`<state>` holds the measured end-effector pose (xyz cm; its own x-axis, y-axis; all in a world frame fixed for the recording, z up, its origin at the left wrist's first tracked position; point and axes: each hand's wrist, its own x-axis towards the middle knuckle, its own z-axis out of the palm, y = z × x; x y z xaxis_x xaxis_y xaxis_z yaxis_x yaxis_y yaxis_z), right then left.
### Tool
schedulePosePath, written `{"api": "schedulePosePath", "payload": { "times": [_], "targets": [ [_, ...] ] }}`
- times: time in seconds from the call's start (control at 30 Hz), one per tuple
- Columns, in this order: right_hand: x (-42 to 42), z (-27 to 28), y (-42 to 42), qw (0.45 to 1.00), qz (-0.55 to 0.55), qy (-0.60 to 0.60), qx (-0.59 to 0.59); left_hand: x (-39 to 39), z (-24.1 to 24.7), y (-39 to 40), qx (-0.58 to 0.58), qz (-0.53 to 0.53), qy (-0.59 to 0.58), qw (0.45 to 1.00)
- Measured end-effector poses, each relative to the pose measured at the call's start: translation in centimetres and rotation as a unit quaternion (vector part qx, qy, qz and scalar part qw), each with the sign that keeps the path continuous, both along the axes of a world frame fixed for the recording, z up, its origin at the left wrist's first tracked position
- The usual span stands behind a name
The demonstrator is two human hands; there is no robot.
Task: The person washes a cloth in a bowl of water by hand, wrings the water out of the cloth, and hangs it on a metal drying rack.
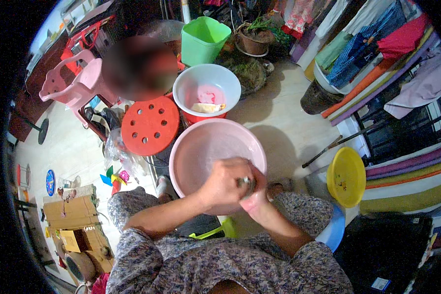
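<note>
My left hand (228, 182) is closed around a small dark item (245, 182), of which only a bit with a pale spot shows between my hands; I cannot tell what it is. Against it, on the right side, lies my right hand (257, 187), its fingers mostly hidden and blurred. Both hands are together over the near right part of a large pink plastic basin (180, 147), which seems to hold some water. Just beyond stands a white basin (183, 86) with a pale bar-like piece (205, 107) and reddish liquid or stain at its bottom.
Left of the basins is a round red stool (150, 125) with holes. A green plastic bin (194, 47) and a potted plant (253, 42) stand behind. At right are a yellow basin (356, 176) and a dark stick (321, 151); a pink child's chair (84, 77) stands far left.
</note>
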<state>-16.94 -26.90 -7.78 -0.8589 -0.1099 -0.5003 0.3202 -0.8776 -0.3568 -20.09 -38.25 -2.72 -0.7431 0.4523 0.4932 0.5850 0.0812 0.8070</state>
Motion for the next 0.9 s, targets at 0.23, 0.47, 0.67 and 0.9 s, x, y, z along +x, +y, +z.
{"api": "schedulePosePath", "payload": {
  "times": [0.23,0.47,0.67,0.9],
  "targets": [
    [0.1,-1.7,0.3,0.984,0.172,-0.03,-0.021,0.5,0.2,0.7,-0.046,-0.157,0.106,0.981],
    [-1.0,-4.7,0.9,0.914,0.404,0.022,0.042,-1.5,-2.5,-0.3,-0.138,-0.309,0.066,0.939],
    [-4.8,-8.2,0.9,0.782,0.565,0.176,0.196,-2.5,-7.3,0.2,-0.092,-0.33,0.08,0.936],
    [-2.5,-16.8,0.6,0.743,0.595,0.196,0.238,-1.9,-11.3,1.1,-0.02,-0.336,0.056,0.94]
  ]
}}
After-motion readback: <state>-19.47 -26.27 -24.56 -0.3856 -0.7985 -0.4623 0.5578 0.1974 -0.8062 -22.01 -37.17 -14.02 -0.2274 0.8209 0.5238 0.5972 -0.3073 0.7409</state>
